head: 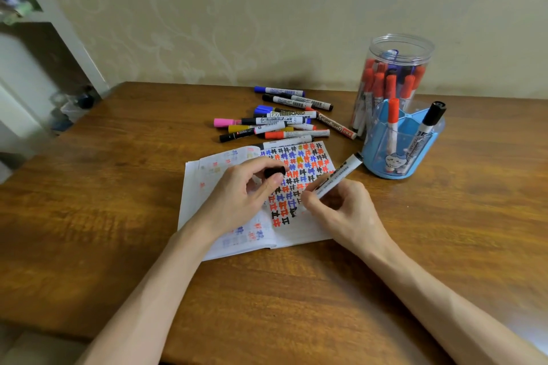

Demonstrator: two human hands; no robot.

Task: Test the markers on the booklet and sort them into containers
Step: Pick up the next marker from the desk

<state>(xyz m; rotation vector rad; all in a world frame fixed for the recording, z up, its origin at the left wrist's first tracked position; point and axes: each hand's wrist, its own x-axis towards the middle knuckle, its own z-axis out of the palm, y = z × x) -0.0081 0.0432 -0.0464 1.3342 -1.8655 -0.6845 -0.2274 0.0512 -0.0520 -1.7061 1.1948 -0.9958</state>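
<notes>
Progress partial: your right grip (pixel 341 204) pinches an uncapped marker (pixel 341 173) over the booklet (pixel 302 231) on the table (pixel 118 187); your left grip (pixel 237 187) pinches a black cap (pixel 274 171); jar (pixel 394 74) and holder (pixel 397 176) already hold markers; a pile (pixel 281 121) apparently awaits testing.

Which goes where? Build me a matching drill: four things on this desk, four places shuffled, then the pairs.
Things
1. loose black cap
2. uncapped marker
3. pink marker
4. upright black-capped marker

Places
A. in the blue holder
B. over the booklet, in the right hand
C. in the left hand
D. in the pile on the table

Pairs: 1-C, 2-B, 3-D, 4-A
</notes>
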